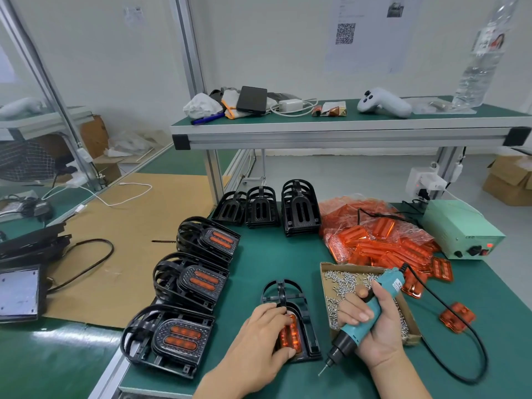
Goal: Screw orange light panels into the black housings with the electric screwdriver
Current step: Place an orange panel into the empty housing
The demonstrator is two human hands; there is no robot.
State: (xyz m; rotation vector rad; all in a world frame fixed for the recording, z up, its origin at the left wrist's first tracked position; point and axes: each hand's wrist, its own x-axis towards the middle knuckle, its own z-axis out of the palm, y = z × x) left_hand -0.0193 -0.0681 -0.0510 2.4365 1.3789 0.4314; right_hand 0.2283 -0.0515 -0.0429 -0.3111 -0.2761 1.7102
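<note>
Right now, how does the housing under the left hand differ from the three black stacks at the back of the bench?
The housing under the left hand is a single piece lying flat near the front edge; the back stacks are several pieces nested, standing beside the bag of orange panels. The front housing carries an orange panel pressed by the left hand; the back stacks show empty slots. Both are the same black arched shape.

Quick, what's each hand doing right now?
Left hand: open, fingers pressing the orange panel into the black housing.
Right hand: gripping the screwdriver.
</note>
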